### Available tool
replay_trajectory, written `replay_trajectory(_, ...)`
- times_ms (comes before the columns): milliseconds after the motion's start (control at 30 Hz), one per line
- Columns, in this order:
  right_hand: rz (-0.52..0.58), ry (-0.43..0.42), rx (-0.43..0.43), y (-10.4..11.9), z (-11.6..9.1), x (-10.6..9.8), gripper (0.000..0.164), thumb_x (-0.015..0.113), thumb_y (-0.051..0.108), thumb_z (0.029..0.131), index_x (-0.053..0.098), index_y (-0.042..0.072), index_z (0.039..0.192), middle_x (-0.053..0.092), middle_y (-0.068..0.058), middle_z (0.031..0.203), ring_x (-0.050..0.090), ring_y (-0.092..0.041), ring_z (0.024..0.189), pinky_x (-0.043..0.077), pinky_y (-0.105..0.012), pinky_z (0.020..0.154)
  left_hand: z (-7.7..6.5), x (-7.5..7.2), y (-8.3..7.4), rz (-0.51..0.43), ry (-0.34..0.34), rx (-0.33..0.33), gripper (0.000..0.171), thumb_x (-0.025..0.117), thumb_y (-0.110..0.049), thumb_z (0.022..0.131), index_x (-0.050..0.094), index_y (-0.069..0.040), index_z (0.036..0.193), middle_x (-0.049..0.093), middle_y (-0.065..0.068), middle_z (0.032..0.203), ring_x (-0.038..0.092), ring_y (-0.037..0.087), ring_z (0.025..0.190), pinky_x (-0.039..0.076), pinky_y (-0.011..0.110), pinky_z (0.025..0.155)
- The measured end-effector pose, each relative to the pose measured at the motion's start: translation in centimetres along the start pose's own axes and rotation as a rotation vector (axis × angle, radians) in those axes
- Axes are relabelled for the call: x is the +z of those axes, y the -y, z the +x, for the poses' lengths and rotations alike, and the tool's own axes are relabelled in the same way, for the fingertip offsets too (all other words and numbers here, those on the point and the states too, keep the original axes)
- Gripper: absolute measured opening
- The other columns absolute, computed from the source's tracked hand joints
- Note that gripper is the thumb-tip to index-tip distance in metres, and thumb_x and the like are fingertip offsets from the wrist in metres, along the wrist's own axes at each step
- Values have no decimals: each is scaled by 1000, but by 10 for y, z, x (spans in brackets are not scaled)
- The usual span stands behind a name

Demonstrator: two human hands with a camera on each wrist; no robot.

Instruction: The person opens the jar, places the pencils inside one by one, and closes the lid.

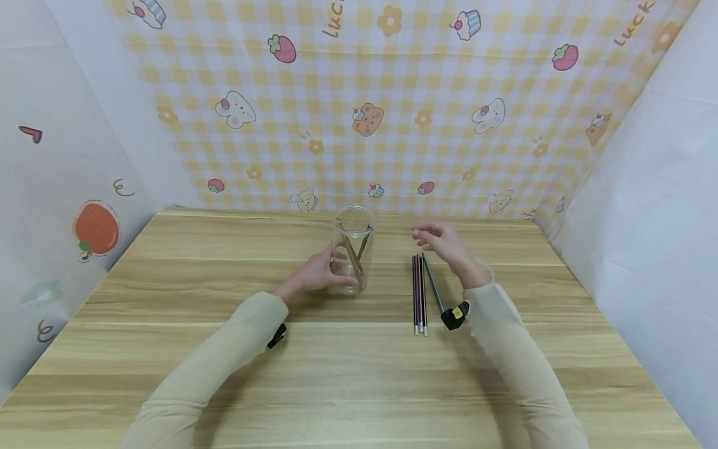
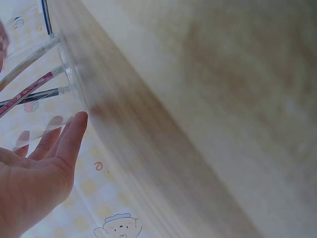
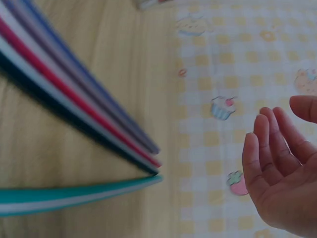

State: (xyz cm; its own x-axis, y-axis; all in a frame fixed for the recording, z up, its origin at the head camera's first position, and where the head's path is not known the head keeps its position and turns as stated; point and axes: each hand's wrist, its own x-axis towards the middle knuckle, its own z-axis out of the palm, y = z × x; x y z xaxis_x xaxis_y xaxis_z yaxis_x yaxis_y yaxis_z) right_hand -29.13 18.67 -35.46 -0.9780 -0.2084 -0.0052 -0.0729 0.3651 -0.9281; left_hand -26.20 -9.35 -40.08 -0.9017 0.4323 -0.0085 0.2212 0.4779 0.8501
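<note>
A clear plastic cup (image 1: 367,255) stands upright on the table with pencils (image 1: 351,251) leaning inside it. My left hand (image 1: 321,269) holds the cup low on its left side, thumb in front. In the left wrist view, one pencil (image 2: 32,89) in the cup is pinkish red. To the right, several dark pencils (image 1: 419,293) lie side by side, and a teal pencil (image 1: 433,280) lies at a slant beside them. My right hand (image 1: 447,245) hovers past their far ends, fingers loosely bent and holding nothing.
The wooden table (image 1: 348,380) meets a yellow checked cloth (image 1: 415,143) with cartoon prints behind the cup. White sheets hang on the left (image 1: 33,199) and right (image 1: 650,218). A small black wrist camera (image 1: 453,317) is near the teal pencil's near end.
</note>
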Motion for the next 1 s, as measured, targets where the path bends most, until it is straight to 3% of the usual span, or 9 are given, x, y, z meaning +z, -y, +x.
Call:
replay_trajectory(133,-26,29,20,-17,2,-1,32,47,12,92,49,-7,118,54,-23,109,51,-36,96,40,-48,84,2,1,3,1,-11,-11,90,78,-31,66,22,-22,136,44,17,124,47,31,107,33,45,92)
replay_trajectory(267,-69,11,36,-31,3,-1,30,49,7,89,50,-11,113,56,-23,102,52,-38,91,45,-43,78,2,1,2,-1,-17,-21,88,78,-29,66,23,-23,135,44,16,123,48,30,106,34,45,92)
replay_trajectory(467,-167,-20,50,-44,3,-4,25,51,2,86,53,-12,106,57,-23,89,54,-30,74,47,-31,62,2,1,3,8,-17,-17,88,78,-29,66,24,-23,134,45,16,123,48,30,106,34,44,92)
replay_trajectory(800,-235,-1,227,-52,9,-8,27,54,0,82,50,-7,108,54,-15,89,51,-18,67,46,-25,59,1,1,3,4,-19,-27,87,78,-29,65,25,-22,134,45,15,123,48,30,106,33,45,93)
replay_trajectory(1000,-313,22,266,-55,12,-7,25,56,1,83,50,-6,106,57,-13,85,51,-13,58,46,-24,55,2,0,2,6,-15,-33,88,78,-31,65,25,-20,134,45,16,123,48,30,107,33,45,93)
